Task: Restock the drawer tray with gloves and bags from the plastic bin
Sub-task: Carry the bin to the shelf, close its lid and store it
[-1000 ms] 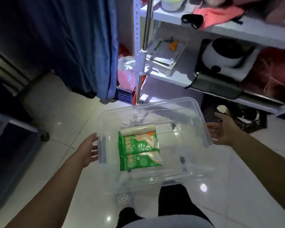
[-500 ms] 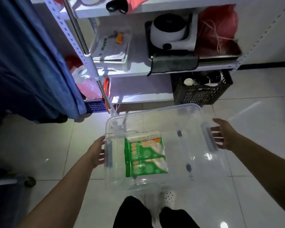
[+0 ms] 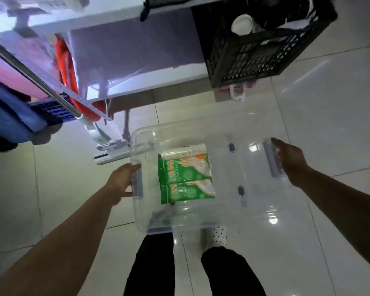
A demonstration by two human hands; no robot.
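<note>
A clear plastic bin hangs above the tiled floor, carried between both hands. My left hand grips its left side handle and my right hand grips the right side handle. Inside the bin lie two green glove packets, one overlapping the other, with a white roll of bags at their far end. No drawer tray is in view.
A white shelf rack stands ahead, with a black crate on the floor to its right and a blue crate at the left. A mop head lies near the bin's left corner. My legs and a dotted slipper show below.
The view has tilted down and closer to the shelf rack. Both hands still hold the bin, which sits lower and nearer the rack's foot than before.
</note>
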